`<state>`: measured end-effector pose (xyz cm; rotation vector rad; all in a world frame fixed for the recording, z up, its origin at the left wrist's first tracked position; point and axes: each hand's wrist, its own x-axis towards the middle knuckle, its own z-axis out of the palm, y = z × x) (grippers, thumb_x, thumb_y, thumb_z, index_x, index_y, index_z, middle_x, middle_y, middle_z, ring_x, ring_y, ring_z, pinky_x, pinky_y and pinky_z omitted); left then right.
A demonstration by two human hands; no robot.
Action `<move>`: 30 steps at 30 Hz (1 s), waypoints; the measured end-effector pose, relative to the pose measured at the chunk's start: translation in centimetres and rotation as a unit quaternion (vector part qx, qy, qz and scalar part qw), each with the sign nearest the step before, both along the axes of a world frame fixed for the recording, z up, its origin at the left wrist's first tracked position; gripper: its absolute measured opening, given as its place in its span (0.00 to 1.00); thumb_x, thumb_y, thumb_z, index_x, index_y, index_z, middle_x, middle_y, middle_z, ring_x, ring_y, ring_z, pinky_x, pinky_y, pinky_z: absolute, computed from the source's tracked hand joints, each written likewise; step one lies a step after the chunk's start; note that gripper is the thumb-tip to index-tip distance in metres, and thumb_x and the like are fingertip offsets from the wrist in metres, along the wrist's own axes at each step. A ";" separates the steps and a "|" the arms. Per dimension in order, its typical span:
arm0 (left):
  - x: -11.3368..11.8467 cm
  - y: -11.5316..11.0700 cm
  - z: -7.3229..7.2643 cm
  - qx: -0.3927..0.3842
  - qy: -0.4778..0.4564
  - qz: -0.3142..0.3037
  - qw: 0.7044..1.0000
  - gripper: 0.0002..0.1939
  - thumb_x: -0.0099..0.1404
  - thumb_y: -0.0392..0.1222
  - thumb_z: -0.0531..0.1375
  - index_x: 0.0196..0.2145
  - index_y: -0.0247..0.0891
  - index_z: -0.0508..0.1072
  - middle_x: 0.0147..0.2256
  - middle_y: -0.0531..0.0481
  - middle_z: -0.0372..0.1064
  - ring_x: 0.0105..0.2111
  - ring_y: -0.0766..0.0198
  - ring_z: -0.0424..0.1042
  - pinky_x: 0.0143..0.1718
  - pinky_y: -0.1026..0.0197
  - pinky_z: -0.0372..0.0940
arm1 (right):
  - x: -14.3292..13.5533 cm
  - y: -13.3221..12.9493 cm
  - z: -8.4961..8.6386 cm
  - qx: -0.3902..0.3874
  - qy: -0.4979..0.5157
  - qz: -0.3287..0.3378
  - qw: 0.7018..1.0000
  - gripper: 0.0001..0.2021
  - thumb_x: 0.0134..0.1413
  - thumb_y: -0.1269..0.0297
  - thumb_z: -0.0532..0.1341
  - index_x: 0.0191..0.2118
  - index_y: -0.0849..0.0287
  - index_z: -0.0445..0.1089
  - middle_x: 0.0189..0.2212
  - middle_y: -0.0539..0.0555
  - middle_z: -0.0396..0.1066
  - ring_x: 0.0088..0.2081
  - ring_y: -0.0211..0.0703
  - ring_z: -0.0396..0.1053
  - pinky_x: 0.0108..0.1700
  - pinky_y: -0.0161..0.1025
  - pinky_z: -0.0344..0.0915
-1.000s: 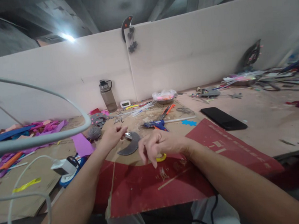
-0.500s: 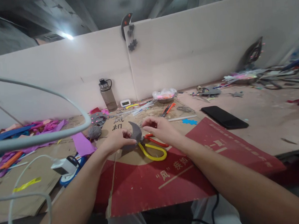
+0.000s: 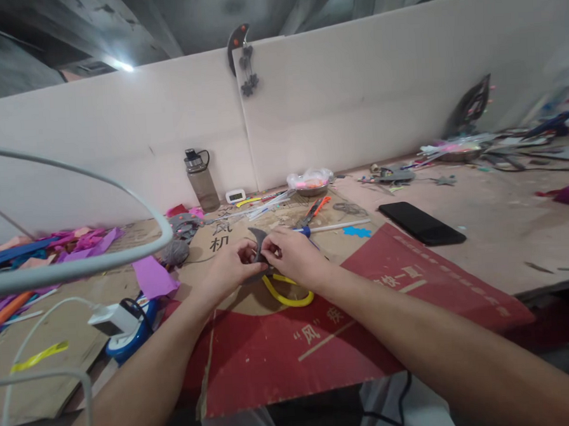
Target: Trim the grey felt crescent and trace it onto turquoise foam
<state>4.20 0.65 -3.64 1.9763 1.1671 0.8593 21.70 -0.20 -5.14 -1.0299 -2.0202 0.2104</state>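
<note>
Between my hands a dark grey crescent-shaped piece [image 3: 257, 240] stands up, its pointed tip at the top. My left hand [image 3: 242, 260] pinches it from the left side. From the right, the closed fingertips of my right hand [image 3: 286, 251] press at the piece's edge. Whether they also hold something small is hidden. Scissors with a yellow handle loop [image 3: 291, 300] lie under and beside my right hand, their red loop now covered. Below is a red and brown cardboard sheet [image 3: 292, 365].
A black phone [image 3: 421, 223] lies to the right. Behind my hands are a bottle [image 3: 201, 182], a bowl [image 3: 311, 185] and a cutter [image 3: 315, 211]. Felt scraps [image 3: 90, 242] and a white plug [image 3: 113, 318] are at the left. A pale tube [image 3: 77, 268] crosses the left foreground.
My right hand has moved left and closed its fingertips at the grey crescent, which is now turned more edge-on. A blue object shows behind my right hand. The view has shifted slightly.
</note>
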 end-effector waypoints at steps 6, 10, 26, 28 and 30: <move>-1.0 1.2 -0.4 -0.050 -0.100 0.078 0.991 0.13 0.43 0.41 0.70 0.26 0.36 0.71 0.20 0.57 0.63 0.22 0.69 0.61 0.23 0.66 0.54 | 0.1 -1.0 1.3 -0.120 0.145 0.089 0.978 0.05 0.51 0.68 0.58 0.26 0.59 0.63 0.21 0.45 0.59 0.24 0.32 0.56 0.28 0.31 0.54; -1.6 1.7 -0.1 -0.139 -0.209 0.078 0.965 0.15 0.45 0.45 0.70 0.28 0.35 0.72 0.24 0.53 0.69 0.22 0.68 0.66 0.24 0.66 0.59 | 0.9 -1.3 2.0 -0.216 0.126 0.213 0.945 0.18 0.61 0.58 0.49 0.24 0.60 0.65 0.19 0.46 0.60 0.22 0.33 0.58 0.28 0.32 0.55; -2.5 1.8 1.8 -0.094 -0.379 0.169 0.905 0.20 0.37 0.40 0.73 0.28 0.34 0.72 0.25 0.54 0.72 0.23 0.70 0.69 0.26 0.69 0.63 | 1.4 -1.3 -0.1 -0.091 -0.358 0.019 0.929 0.11 0.61 0.63 0.56 0.44 0.64 0.70 0.44 0.64 0.70 0.45 0.52 0.68 0.46 0.42 0.59; -2.7 1.9 1.7 -0.094 -0.387 0.175 0.901 0.20 0.38 0.41 0.73 0.29 0.33 0.73 0.26 0.53 0.72 0.23 0.71 0.69 0.26 0.69 0.63 | 1.4 -1.5 -0.1 -0.102 -0.346 0.016 0.933 0.16 0.59 0.59 0.57 0.48 0.64 0.69 0.45 0.65 0.70 0.45 0.53 0.68 0.45 0.42 0.60; -3.0 2.1 1.6 -0.091 -0.393 0.183 0.897 0.19 0.39 0.42 0.73 0.29 0.34 0.73 0.25 0.54 0.72 0.22 0.71 0.68 0.25 0.69 0.61 | 1.3 -1.7 0.0 -0.125 -0.334 -0.002 0.934 0.19 0.56 0.58 0.59 0.51 0.64 0.67 0.44 0.65 0.70 0.43 0.53 0.69 0.42 0.41 0.61</move>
